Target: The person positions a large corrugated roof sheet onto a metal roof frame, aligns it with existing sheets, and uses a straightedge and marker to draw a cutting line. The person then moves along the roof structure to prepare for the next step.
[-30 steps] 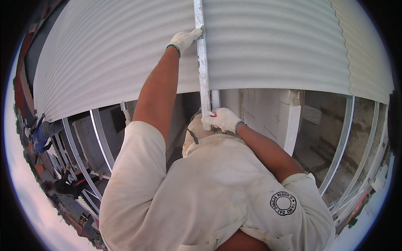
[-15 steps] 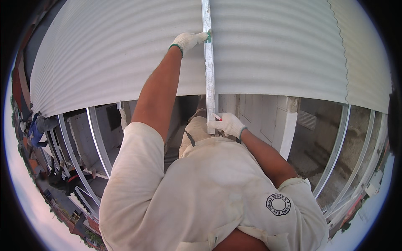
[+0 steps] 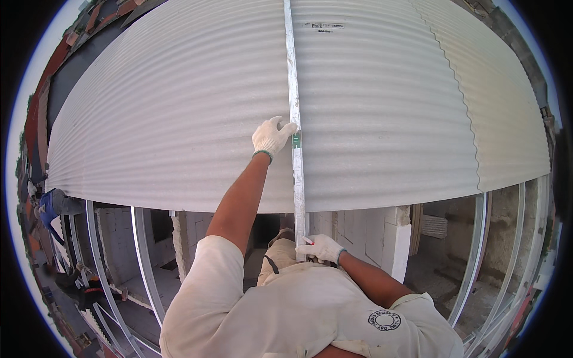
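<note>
A long silver metal bar (image 3: 291, 77) with a green part lies lengthwise across pale corrugated roofing sheets (image 3: 382, 89). My left hand (image 3: 273, 138), in a white knit glove, has curved, parted fingers touching the bar's left edge just above the green part. My gloved right hand (image 3: 322, 249) is closed on the bar's near end, beyond the sheets' lower edge, with a small red item at its fingers, too small to name. Part of the bar's near end is hidden by those fingers.
Metal framing (image 3: 145, 256) spans open drops to rough block walls (image 3: 391, 238) below the sheet edge. At far left are a co-worker in blue (image 3: 51, 209) and another in dark clothing (image 3: 80, 289). A wavy seam joins a yellower sheet (image 3: 501, 101) at right.
My view has tilted, showing more roofing, with hands and bar lower in the picture. My left hand's fingers have loosened and parted at the bar. My right hand keeps its hold.
</note>
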A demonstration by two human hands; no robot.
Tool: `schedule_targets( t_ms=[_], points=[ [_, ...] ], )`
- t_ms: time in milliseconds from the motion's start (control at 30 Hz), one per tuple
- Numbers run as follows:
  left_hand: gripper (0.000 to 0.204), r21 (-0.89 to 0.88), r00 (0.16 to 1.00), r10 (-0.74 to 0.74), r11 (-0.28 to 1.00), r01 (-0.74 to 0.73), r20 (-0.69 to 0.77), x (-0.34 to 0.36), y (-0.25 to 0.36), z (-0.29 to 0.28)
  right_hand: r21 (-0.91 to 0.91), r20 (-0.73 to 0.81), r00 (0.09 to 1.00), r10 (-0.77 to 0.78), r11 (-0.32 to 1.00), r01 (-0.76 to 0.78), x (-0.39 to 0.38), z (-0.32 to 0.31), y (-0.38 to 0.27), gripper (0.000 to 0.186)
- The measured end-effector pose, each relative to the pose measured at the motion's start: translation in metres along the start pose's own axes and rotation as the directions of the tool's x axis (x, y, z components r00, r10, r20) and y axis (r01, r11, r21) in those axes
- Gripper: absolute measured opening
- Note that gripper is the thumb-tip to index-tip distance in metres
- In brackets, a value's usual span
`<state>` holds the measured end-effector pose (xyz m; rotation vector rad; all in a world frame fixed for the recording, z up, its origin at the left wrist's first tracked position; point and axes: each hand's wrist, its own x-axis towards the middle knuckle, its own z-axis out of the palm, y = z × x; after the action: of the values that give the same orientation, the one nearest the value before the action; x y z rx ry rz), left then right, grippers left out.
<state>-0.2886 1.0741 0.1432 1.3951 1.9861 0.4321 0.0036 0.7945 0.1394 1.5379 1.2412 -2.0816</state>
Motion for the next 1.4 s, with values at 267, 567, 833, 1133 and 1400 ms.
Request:
schedule_targets(
  t_ms=[267, 567, 833, 1133, 1400],
  points=[
    [0.112, 0.035, 0.992, 0.103, 0.994, -0.100, -0.066, 0.013, 0.035, 0.025, 0.018, -0.004, 0.995, -0.102, 0.995, 0.102, -0.002, 0.002, 0.006, 0.059],
    [0.108, -0.123, 0.985, 0.083, 0.987, -0.102, -0.154, 0.016, 0.027, 0.048, -0.095, 0.003, 0.990, -0.143, 0.985, 0.143, 0.015, 0.002, 0.022, 0.069],
    [0.112, -0.099, 0.983, 0.094, 0.989, -0.111, -0.159, 0.021, 0.021, 0.052, -0.162, -0.003, 0.988, -0.155, 0.975, 0.152, 0.019, 0.002, 0.023, 0.071],
    [0.117, -0.114, 0.989, 0.060, 0.991, -0.076, -0.138, 0.019, 0.024, 0.051, -0.207, 0.032, 0.989, -0.147, 0.967, 0.151, 0.018, 0.000, 0.016, 0.074],
    [0.116, -0.066, 0.991, 0.087, 0.993, -0.094, -0.103, 0.020, 0.022, 0.047, -0.145, 0.012, 0.990, -0.140, 0.979, 0.140, 0.006, -0.003, 0.005, 0.076]
  ],
)
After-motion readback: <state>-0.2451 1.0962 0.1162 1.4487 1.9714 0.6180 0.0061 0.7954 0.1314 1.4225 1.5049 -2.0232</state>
